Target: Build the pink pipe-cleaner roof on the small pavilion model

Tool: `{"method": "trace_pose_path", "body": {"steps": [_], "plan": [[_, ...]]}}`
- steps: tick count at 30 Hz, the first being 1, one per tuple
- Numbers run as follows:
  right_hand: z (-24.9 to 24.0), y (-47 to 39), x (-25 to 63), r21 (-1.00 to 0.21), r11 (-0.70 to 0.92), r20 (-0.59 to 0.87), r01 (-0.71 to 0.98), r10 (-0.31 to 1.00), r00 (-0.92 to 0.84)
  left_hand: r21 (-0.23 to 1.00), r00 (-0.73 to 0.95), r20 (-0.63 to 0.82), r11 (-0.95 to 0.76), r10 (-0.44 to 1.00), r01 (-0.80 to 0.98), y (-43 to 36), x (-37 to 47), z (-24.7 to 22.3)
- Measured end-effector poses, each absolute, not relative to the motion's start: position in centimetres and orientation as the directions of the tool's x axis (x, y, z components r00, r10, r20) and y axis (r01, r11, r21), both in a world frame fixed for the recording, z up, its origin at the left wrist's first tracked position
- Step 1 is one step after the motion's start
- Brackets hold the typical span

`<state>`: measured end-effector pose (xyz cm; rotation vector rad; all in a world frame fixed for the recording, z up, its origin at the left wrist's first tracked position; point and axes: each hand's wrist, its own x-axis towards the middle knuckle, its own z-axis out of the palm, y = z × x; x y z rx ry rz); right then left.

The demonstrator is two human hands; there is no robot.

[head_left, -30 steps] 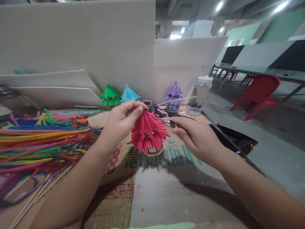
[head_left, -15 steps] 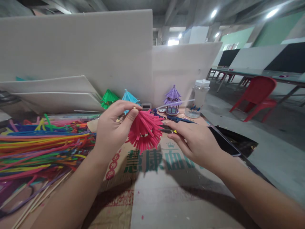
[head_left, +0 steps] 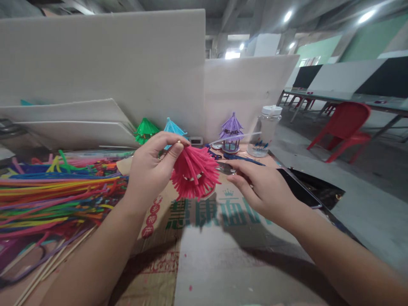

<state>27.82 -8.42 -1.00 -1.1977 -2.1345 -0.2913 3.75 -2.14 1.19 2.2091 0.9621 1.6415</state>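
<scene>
My left hand point(head_left: 153, 163) pinches the peak of a pink pipe-cleaner pagoda roof point(head_left: 199, 170) and holds it above the cardboard. Its two fringed tiers flare downward, tilted toward me. A pale stick tip shows between thumb and finger. To the right, my right hand point(head_left: 264, 187) has its thumb and fingers closed around a small dark metal tool point(head_left: 225, 168). The tool points left at the roof's fringe; its handle is mostly hidden in the hand, and I cannot tell whether it touches the fringe.
Bundles of coloured pipe cleaners point(head_left: 57, 191) and thin wooden sticks point(head_left: 52, 263) lie at left. Behind stand green point(head_left: 145, 131), blue point(head_left: 174, 126) and purple point(head_left: 232, 131) pagodas, blue-handled scissors point(head_left: 244, 160) and a clear bottle point(head_left: 264, 131). A phone point(head_left: 299, 189) lies at right.
The pink roof has turned slightly, its lower fringe lifting a little. My right hand and the tool have shifted slightly right, and the tool has rotated.
</scene>
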Motion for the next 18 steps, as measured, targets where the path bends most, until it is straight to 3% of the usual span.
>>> {"method": "trace_pose_path", "body": {"steps": [3,8,18], "plan": [[-0.9,-8.7,27.5,-0.205,0.552,0.571,0.808,0.738,-0.36,0.551,0.142,0.769,-0.76,0.623,0.345,-2.1,3.8,1.1],[-1.0,-8.9,26.8,-0.398,0.534,0.489,0.745,0.811,-0.32,0.472,0.103,0.85,-0.833,0.517,0.288,-2.4,3.8,1.1],[-0.4,-9.3,26.3,-0.525,0.52,0.443,0.674,0.843,-0.305,0.321,0.038,0.938,-0.907,0.343,0.274,-3.3,4.1,0.3]]}}
